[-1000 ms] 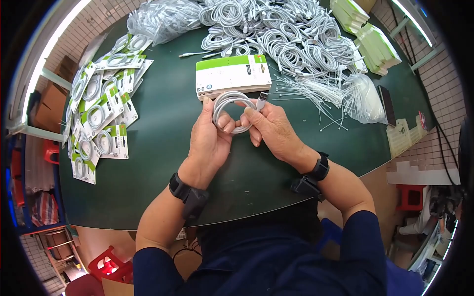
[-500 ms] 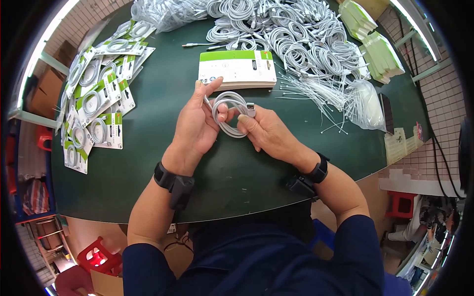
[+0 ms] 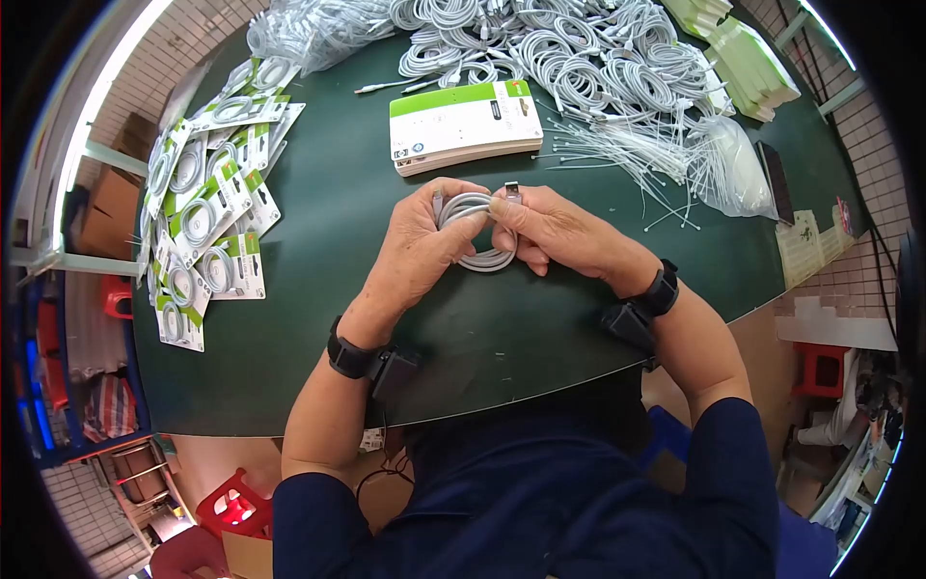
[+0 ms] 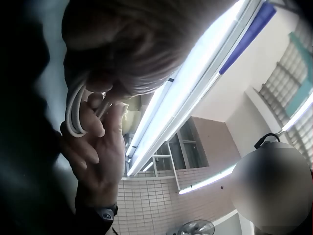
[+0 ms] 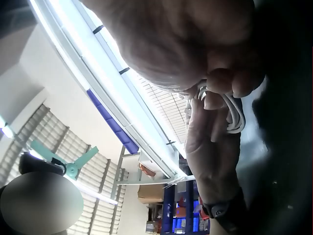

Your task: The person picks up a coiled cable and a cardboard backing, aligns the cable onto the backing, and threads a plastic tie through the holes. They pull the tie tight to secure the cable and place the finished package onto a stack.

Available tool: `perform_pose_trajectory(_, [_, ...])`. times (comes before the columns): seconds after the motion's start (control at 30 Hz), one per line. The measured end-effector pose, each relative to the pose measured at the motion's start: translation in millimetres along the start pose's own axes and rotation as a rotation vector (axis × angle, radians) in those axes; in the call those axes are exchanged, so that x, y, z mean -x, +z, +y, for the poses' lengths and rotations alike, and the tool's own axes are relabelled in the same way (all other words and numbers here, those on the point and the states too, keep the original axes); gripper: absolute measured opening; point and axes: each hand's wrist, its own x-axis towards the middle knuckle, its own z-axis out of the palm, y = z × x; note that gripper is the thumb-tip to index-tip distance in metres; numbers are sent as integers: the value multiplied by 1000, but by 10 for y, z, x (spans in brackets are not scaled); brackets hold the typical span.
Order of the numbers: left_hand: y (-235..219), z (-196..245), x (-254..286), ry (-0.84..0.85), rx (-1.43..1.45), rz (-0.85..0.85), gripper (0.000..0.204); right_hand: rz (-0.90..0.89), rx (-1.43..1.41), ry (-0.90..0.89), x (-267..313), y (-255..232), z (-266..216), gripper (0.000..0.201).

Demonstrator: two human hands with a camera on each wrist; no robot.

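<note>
Head view: above the green table [image 3: 318,289], the left hand [image 3: 424,246] and right hand [image 3: 555,232] both grip a coiled white cable [image 3: 479,232], its plug [image 3: 511,190] pinched at 12 o'clock. A green-and-white box [image 3: 465,125] lies at 12 o'clock beyond the hands; packaged cables [image 3: 203,217] at 9 o'clock.

Left wrist view: fingers [image 4: 93,122] curl round the coil.

Right wrist view: fingertips [image 5: 230,81] clamp the cable's loops.
</note>
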Motion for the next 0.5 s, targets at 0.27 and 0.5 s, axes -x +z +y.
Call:
perform_pose_trajectory(0.27, [-88,-54,53,29,133,-48,33,-244,-173,66,-21,-166,149,41])
perform_pose_trajectory(0.5, [-12,-114,-55,30,270,126,25,92,-433,-99,-82,40,105,41])
